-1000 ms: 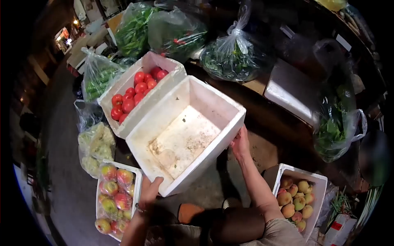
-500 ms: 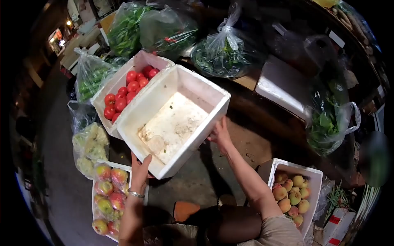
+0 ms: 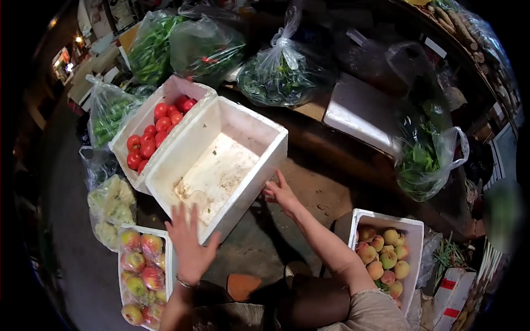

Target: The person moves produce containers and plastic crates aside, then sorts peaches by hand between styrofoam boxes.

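While the left hand (image 3: 190, 245) and right hand (image 3: 282, 196), fingers spread, are at the near edge and right side of an open foam box (image 3: 223, 160), contact unclear, that box rests against a tomato box's (image 3: 182, 85) long edge, apparently for support.

looks down on a dim floor (image 3: 69, 209), grey along the left of the frame and brownish at centre, with an orange block (image 3: 243, 286) lying on it at bottom centre. shows a wooden bench (image 3: 309, 108) across the upper middle, bearing a knotted bag of greens (image 3: 282, 80) and, further right, a white foam slab (image 3: 361, 110). cannot tell the support beneath the large foam box (image 3: 226, 157).
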A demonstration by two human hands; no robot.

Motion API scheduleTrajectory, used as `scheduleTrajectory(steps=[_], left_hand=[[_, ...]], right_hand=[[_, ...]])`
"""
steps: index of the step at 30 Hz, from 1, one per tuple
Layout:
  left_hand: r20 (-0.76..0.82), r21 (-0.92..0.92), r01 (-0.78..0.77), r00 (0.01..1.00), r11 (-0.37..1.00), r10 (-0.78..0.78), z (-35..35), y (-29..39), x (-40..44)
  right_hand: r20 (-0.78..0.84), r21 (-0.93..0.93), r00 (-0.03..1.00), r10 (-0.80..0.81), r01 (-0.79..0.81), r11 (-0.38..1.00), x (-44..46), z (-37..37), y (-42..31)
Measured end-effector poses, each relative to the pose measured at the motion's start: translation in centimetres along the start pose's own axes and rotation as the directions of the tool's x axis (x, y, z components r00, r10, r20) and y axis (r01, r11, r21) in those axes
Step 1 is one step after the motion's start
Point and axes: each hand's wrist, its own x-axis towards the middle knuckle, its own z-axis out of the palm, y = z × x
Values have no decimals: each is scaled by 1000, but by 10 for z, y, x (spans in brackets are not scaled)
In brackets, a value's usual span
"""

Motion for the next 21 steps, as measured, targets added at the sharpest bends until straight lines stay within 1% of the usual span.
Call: scheduleTrajectory(steps=[1, 2, 4, 5, 6, 8, 9, 10, 12, 13, 15, 16, 18, 19, 21], left_hand=[[123, 86, -83, 990, 993, 72, -3, 9, 1], [122, 88, -87, 990, 992, 76, 0, 7, 0], [237, 70, -152, 963, 986, 132, 20, -1, -4], [133, 133, -211, 972, 968, 193, 30, -6, -2], [132, 134, -209, 973, 969, 191, 35, -13, 0], [290, 28, -108, 952, 994, 95, 46, -28, 3], [60, 31, -239, 970, 970, 237, 50, -27, 6], [61, 26, -239, 969, 971, 237, 51, -26, 6], [192, 28, -157, 970, 987, 149, 49, -23, 9], [192, 22, -168, 968, 985, 161, 52, -25, 8], [165, 30, -193, 969, 981, 185, 57, -31, 8], [157, 27, -209, 967, 978, 202, 56, -32, 9], [169, -7, -188, 968, 982, 186, 55, -31, 7], [182, -13, -182, 966, 983, 181, 53, -30, 8], [177, -1, -187, 967, 982, 184, 54, -28, 9]], right_hand=[[0, 2, 1000, -5, 5, 1000, -3, 1, -1], [6, 2, 1000, 2, -2, 1000, -7, 1, -1], [14, 1, 1000, 12, -12, 1000, -12, -1, 3], [5, -9, 999, 42, -41, 999, -13, -3, 6], [-6, -20, 997, 71, -71, 997, -13, -6, 10], [7, -27, 995, 96, -95, 995, -13, -14, 21], [19, -33, 993, 120, -119, 992, -15, -16, 24], [15, -34, 992, 122, -121, 992, -18, -19, 27], [3, -57, 993, 121, -120, 991, -26, -24, 34], [-7, -53, 993, 114, -115, 992, -33, -25, 36], [11, -35, 986, 169, -169, 985, -44, -26, 33], [2, -30, 988, 154, -154, 988, -47, -29, 32], [38, -2, 983, 178, -178, 984, -59, -35, 35], [51, 4, 986, 160, -160, 987, -65, -39, 37], [25, 9, 987, 156, -156, 988, -77, -46, 36]])
